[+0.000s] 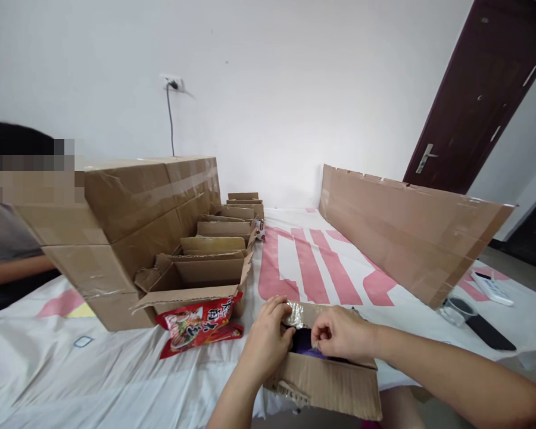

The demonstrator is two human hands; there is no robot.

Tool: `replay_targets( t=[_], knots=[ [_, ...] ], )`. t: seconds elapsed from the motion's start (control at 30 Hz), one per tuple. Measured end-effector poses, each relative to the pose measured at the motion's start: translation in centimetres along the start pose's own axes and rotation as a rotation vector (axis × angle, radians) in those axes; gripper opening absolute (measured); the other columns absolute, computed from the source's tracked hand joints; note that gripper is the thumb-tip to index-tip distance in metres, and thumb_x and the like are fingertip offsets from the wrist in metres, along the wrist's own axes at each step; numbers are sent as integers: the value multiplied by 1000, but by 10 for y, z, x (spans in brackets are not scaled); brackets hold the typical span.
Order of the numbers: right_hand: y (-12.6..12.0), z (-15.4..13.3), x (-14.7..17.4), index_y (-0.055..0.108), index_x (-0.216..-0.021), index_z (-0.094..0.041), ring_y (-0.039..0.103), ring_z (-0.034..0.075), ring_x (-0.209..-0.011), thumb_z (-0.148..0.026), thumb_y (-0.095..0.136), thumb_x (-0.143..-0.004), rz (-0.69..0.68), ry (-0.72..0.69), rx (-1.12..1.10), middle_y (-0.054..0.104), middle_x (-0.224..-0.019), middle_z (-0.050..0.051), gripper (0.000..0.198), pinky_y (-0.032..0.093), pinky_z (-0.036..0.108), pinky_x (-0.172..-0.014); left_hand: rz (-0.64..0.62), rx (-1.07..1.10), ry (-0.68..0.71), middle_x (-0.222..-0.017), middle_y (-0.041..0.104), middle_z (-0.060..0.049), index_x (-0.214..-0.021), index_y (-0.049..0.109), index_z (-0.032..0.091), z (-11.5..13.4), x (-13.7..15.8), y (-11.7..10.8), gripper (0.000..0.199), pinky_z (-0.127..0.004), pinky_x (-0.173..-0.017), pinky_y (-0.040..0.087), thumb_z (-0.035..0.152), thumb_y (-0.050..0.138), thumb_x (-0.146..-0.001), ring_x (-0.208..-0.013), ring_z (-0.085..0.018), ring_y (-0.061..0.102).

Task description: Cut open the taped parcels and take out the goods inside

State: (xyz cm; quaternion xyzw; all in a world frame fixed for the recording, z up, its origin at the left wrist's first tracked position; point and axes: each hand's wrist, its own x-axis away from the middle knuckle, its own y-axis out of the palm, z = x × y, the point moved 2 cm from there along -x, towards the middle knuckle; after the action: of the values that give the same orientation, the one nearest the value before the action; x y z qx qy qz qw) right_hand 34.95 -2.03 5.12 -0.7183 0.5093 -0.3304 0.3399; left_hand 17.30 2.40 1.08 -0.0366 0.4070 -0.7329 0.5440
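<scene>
A small cardboard box with flaps turned outward sits close in front of me at the table's near edge. My left hand grips its left side, fingers curled over the rim beside a strip of shiny tape. Over the opening, my right hand is closed in a pinch; what its fingertips hold is hidden. Inside the box lies something dark purple, mostly covered by my hands. Left of the box, red food packets with printed characters lean against another open carton.
Open cartons stand in a row going back, beside stacked taped boxes. A cardboard panel stands on the right. Near it lie a clear cup, a black phone-like object and a white item. Another person's arm shows at left.
</scene>
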Motion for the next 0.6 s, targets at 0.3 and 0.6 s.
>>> replay_targets(
  t=[0.3, 0.6],
  knots=[
    [-56, 47, 9, 51, -62, -19, 51, 14, -70, -30, 65, -75, 503, -82, -38, 52, -78, 1, 22, 44, 28, -65, 1, -16, 20, -125, 61, -9, -90, 62, 22, 0, 0, -1, 27, -49, -105, 42, 5, 61, -69, -124, -27, 52],
    [-41, 70, 16, 60, -94, -18, 59, 18, -88, -12, 45, -82, 347, 15, -100, 66, -92, 4, 21, 44, 33, -82, -35, -51, 27, -128, 59, -9, -94, 62, 21, -5, -1, 1, 26, -48, -107, 40, 8, 60, -72, -126, -27, 49]
  ],
)
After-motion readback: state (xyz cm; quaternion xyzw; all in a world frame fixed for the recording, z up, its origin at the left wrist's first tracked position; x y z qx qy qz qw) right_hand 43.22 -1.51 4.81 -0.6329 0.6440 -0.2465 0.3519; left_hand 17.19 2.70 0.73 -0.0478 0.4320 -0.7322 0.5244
